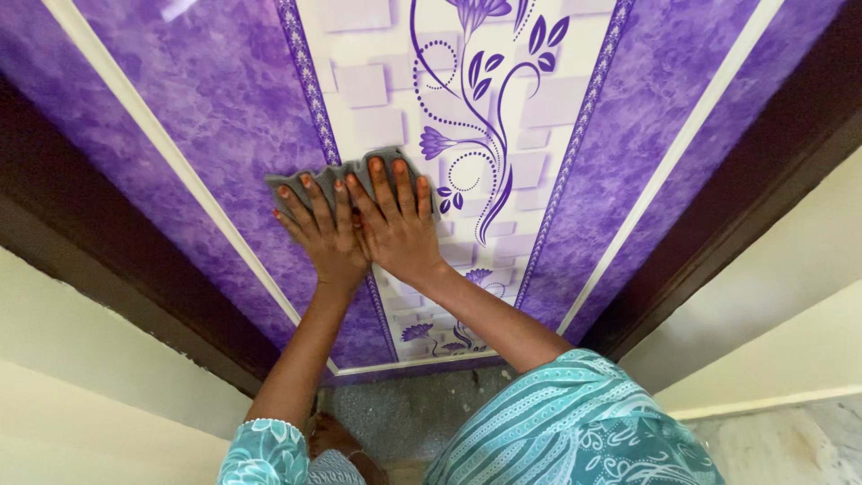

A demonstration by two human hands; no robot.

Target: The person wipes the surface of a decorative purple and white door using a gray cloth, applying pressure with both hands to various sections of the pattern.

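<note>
Both hands are lying flat against a glossy purple door panel (224, 99) with a marbled finish and a white centre strip printed with raised-looking square blocks and a curling purple flower pattern (485, 135). Between the palms and the panel is sitting a soft grey rectangular cleaning cloth (346, 175), slightly crumpled, its upper edge and left corner showing above the fingertips. The left hand (323, 229) is spread open, fingers fanned and pressing on the left part of the cloth. The right hand (400, 224) is also spread flat, fingers straight and close together, overlapping the left hand at the thumb side and covering the cloth's right part. The cloth is resting across the narrow patterned purple border (310, 90) where marble meets the white strip. A dark brown wooden door frame (99, 242) is running along both sides. Below, a grey speckled surface, possibly a mat (404, 413), is lying at the door's foot.
</note>
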